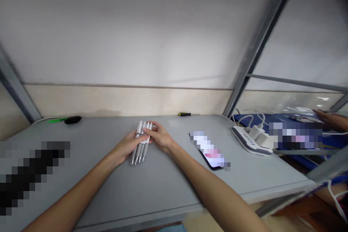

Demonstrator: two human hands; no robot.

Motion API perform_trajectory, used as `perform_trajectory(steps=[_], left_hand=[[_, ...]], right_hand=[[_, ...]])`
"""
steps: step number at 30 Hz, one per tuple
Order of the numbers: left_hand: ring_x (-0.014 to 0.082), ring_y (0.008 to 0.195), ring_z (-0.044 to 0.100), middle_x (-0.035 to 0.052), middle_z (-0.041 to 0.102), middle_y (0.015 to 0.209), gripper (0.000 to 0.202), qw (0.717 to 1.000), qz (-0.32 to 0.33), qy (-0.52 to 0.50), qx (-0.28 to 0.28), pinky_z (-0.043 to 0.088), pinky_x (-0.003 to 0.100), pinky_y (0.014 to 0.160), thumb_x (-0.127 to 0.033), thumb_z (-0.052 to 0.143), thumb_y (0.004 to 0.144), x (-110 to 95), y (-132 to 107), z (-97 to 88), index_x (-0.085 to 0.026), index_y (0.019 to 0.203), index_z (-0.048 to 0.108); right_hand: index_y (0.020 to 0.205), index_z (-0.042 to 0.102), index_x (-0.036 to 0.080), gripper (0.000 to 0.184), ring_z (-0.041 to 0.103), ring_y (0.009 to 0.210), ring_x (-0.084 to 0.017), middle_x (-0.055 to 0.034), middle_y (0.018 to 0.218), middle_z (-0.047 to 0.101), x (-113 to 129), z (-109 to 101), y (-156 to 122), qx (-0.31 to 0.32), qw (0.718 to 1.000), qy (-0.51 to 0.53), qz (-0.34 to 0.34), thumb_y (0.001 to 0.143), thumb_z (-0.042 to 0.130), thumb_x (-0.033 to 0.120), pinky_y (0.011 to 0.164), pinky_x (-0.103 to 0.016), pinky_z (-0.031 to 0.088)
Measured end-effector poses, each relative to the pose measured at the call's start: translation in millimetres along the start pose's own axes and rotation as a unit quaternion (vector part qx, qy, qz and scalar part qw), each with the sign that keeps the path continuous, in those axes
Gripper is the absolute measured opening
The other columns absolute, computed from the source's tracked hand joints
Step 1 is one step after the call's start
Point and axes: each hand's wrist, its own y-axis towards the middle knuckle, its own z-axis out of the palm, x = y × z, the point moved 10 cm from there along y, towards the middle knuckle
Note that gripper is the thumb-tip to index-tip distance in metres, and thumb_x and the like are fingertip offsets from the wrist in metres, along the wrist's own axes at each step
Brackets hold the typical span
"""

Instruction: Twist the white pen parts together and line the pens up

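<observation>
Several white and grey pens (141,146) lie side by side in a row, held between both hands over the middle of the table. Their silver tips point toward me and their white ends point to the wall. My left hand (127,146) grips the row from the left, its thumb across the pens. From the right, my right hand (160,136) closes on the upper part of the row, thumb on top and fingers behind. The undersides of the pens and some of my fingers are hidden.
A phone (210,152) lies on the grey table (116,195) right of my hands. Beyond it is a white power strip (248,141) with plugs. A yellow-black screwdriver (185,114) and a black object (73,120) rest near the wall. Another person's hand (330,119) is far right.
</observation>
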Motion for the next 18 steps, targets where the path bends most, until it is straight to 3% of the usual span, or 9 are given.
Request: perform_trajectory(steps=[5, 10, 14, 18], left_hand=[[0.0196, 0.081, 0.066, 0.0077, 0.073, 0.09, 0.042, 0.999, 0.009, -0.002, -0.035, 0.046, 0.025, 0.065, -0.039, 0.065, 0.073, -2, 1, -7.8, -0.013, 0.107, 0.065], [0.0199, 0.084, 0.065, 0.0066, 0.072, 0.094, 0.048, 0.998, 0.04, -0.015, -0.048, 0.047, 0.026, 0.07, -0.041, 0.067, 0.069, -5, 3, -10.7, -0.015, 0.109, 0.064], [0.0161, 0.07, 0.062, 0.0029, 0.069, 0.077, 0.034, 0.997, 0.044, 0.014, -0.064, 0.044, 0.024, 0.061, -0.042, 0.065, 0.07, -1, 6, -17.2, -0.015, 0.09, 0.066], [0.0131, 0.053, 0.053, -0.0019, 0.058, 0.058, 0.023, 0.988, 0.027, 0.092, -0.119, 0.036, 0.022, 0.049, -0.04, 0.061, 0.069, 5, 6, -35.7, -0.017, 0.068, 0.059]], right_hand=[[0.106, 0.059, 0.015, 0.053, 0.061, 0.066, -0.013, -0.0018, 0.078, 0.064, 1, -4, 1, -0.012, 0.999, 0.038, 0.012, 0.063, 0.082, 0.035, 0.062, -0.026, 0.052], [0.093, 0.063, 0.014, 0.036, 0.059, 0.065, -0.011, -0.001, 0.073, 0.064, 6, 1, 0, 0.012, 0.999, 0.036, 0.018, 0.065, 0.079, 0.031, 0.066, -0.025, 0.05], [0.094, 0.062, 0.013, 0.033, 0.06, 0.067, -0.012, -0.0026, 0.077, 0.065, 7, 1, -1, 0.016, 0.999, 0.038, 0.02, 0.066, 0.074, 0.026, 0.067, -0.026, 0.049], [0.098, 0.059, 0.013, 0.035, 0.057, 0.064, -0.012, -0.0022, 0.074, 0.064, 7, -14, -3, -0.049, 0.998, 0.026, 0.034, 0.064, 0.069, 0.02, 0.06, -0.024, 0.044]])
